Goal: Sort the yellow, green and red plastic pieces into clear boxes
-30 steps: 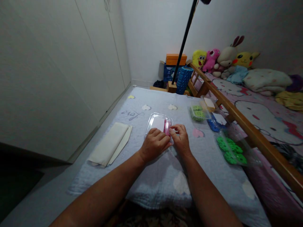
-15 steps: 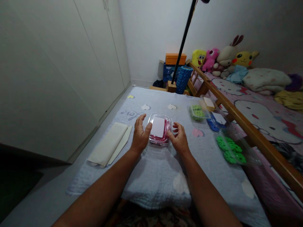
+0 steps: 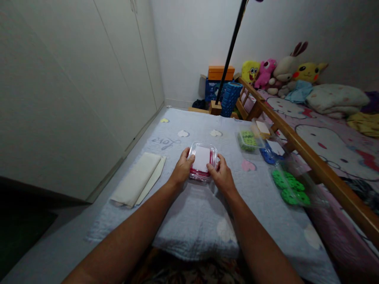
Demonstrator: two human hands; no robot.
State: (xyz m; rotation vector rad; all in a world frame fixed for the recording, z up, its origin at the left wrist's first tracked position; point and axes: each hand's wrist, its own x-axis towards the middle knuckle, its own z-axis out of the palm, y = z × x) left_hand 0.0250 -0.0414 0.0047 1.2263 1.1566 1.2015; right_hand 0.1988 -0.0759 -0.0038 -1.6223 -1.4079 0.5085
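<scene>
A clear plastic container (image 3: pixel 203 176) with its lid on lies at the middle of the cloth-covered table. Dark pink contents show through it, and a white card (image 3: pixel 201 158) is seen at its top. My left hand (image 3: pixel 182 166) grips the container's left side, thumb over the lid's edge. On the opposite side, my right hand (image 3: pixel 220 173) holds it with the thumb resting on the lid and the fingers along the wall. The undersides of the fingers are hidden.
Folded cream cloth (image 3: pixel 137 179) lies to the left. At right stand clear boxes with light green pieces (image 3: pixel 248 140), blue pieces (image 3: pixel 269 155) and bright green pieces (image 3: pixel 290 187). A wooden bed rail (image 3: pixel 308 150) runs along the right; a black pole (image 3: pixel 232 51) rises behind.
Both hands have closed in on the container; the left hand, earlier spread beside it with raised fingers, now grips its side. The view has shifted slightly.
</scene>
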